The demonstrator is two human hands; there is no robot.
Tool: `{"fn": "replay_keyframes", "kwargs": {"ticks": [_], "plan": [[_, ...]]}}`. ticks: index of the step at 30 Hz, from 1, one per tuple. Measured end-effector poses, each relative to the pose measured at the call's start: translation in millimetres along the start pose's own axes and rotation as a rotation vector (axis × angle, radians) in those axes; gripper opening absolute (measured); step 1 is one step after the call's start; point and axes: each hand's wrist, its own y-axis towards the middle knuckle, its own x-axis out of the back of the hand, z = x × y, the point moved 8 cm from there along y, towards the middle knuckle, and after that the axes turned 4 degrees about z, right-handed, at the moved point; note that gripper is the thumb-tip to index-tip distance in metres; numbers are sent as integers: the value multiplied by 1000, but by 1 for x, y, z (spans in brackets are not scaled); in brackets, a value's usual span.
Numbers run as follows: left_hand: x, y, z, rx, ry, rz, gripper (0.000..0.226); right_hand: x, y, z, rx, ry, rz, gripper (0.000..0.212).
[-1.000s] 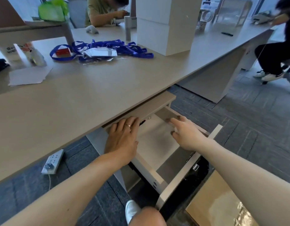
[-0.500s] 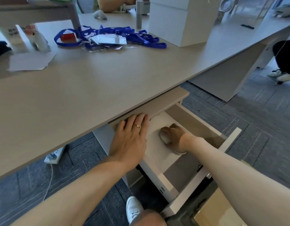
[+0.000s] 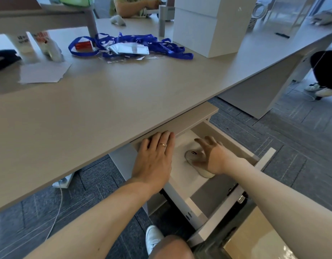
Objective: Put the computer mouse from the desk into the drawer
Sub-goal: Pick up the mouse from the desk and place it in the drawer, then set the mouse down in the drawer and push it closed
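Under the desk [image 3: 124, 109], the drawer [image 3: 182, 186] holds the mouse [image 3: 191, 156]; both hands' fingers spread.

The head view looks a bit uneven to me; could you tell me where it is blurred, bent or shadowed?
Head view: the desk edge bows from wide-angle distortion; the blue straps and far items are smeared by motion blur; the drawer lies in the desk's shade, so the pale mouse under the spread right hand is dim; the left hand is fairly sharp.
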Motion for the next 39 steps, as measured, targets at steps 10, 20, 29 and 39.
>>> {"fn": "replay_keyframes", "kwargs": {"ticks": [10,20,29,39], "plan": [[0,-8,-3,24,-12,134,97,6,-126,-93,-480,881,-603,94],[15,-39,13,127,-336,172,96,-80,-128,-62,-613,1632,-273,51],[24,-34,10,214,-431,383,142,-66,-113,-46,-585,1602,-296,53],[31,-30,11,168,-312,245,132,-46,-66,-7,-560,1645,-250,49]]}}
